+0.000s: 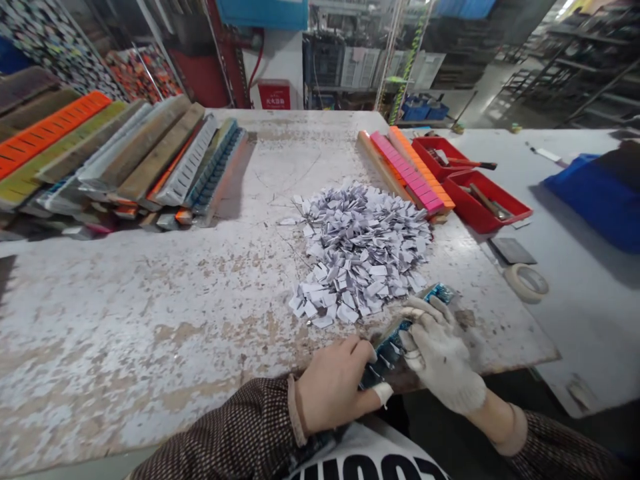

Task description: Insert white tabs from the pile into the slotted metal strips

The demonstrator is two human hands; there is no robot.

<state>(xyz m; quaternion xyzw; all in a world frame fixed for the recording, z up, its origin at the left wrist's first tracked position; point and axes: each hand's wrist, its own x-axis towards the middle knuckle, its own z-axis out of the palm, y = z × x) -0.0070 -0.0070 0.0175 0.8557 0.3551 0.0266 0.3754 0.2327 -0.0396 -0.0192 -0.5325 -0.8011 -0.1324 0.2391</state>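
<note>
Blue, shiny film faces the slotted, long narrow bar (386,358) that lies slantwise at the front edge of the bench (150,300), its white paint worn through to brown. Your bare left hand (333,383), white wrapping on the thumb, holds the near end, thumb on one side and fingers on the other. Your right hand (443,353), in a white knitted glove, lies over the farther part with its fingers bent. They cover much of the bar, so you cannot tell whether they pinch anything small. Pale tips show in the slots between your hands, too small to make out well; the bar's far end pokes out past the glove.

Just beyond the bar spreads a heap of small, flat, whitish pieces (360,247); most overlap, hiding those below, and their material is unclear. Behind the heap's right side lie a bright pink slotted bar (407,170) and an orange slotted bar (423,167). Farther right, a red plastic tray (517,212) holds tools you see only partly. At left, stacked multicoloured bars (165,150) run out of view, and the blue cloth bundle (595,193) is cut off at right.
</note>
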